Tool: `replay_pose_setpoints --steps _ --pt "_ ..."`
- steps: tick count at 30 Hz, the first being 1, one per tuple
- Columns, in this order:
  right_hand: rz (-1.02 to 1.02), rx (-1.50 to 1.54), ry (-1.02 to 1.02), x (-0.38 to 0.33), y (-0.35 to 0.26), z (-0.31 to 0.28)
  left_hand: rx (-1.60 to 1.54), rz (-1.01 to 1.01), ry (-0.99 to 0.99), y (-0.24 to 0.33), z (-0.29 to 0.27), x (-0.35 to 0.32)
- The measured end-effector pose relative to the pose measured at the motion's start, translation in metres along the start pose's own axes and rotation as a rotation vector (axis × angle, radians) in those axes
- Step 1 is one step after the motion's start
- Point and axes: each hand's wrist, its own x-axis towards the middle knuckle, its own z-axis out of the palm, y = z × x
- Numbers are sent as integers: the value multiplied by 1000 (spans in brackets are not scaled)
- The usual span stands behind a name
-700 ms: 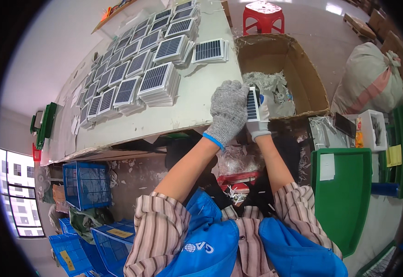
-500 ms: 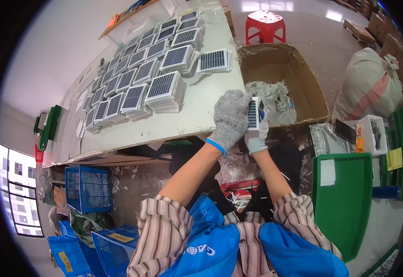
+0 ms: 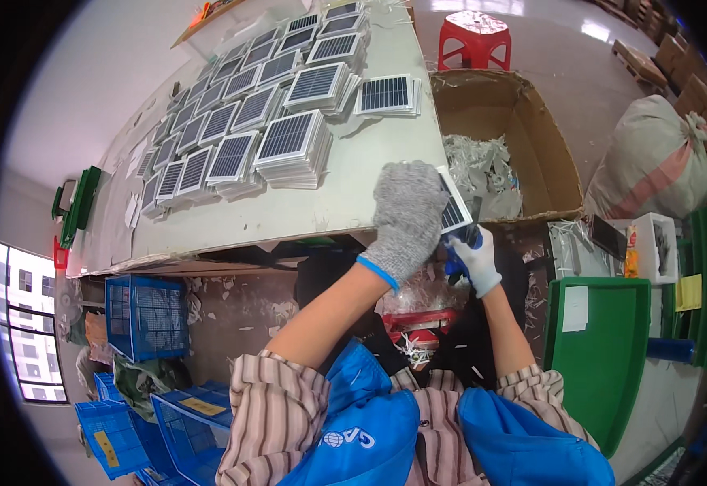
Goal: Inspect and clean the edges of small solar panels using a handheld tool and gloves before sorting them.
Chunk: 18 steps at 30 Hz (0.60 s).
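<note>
In a grey knitted glove with a blue cuff, my left hand (image 3: 408,209) is closed on a small solar panel (image 3: 455,212) with a white border, held tilted by the table's right corner. Just below the panel's lower edge, my right hand (image 3: 475,257), in a white and blue glove, grips a slim dark tool (image 3: 475,231). The tool's kind is hard to make out. Stacks of similar solar panels (image 3: 293,139) cover much of the white table (image 3: 345,190), and a smaller stack (image 3: 386,95) lies apart near its right edge.
Beside the table stands an open cardboard box (image 3: 544,146) with whitish scraps in it. Beyond are a red stool (image 3: 475,40) and a tied sack (image 3: 653,158). A green tray (image 3: 596,364) lies to the right; blue crates (image 3: 147,317) are at the lower left.
The panel has tilted, and my right hand has drawn down and away from its side. The dark tool now shows in my right hand. The whole view has shifted slightly.
</note>
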Motion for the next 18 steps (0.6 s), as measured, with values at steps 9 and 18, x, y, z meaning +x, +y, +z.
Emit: replay_pose_setpoints --steps 9,18 --pt "-53 -216 -377 -17 -26 0 -133 117 16 0 21 8" --pt "-305 -525 457 -11 13 39 -39 33 68 7 22 2"
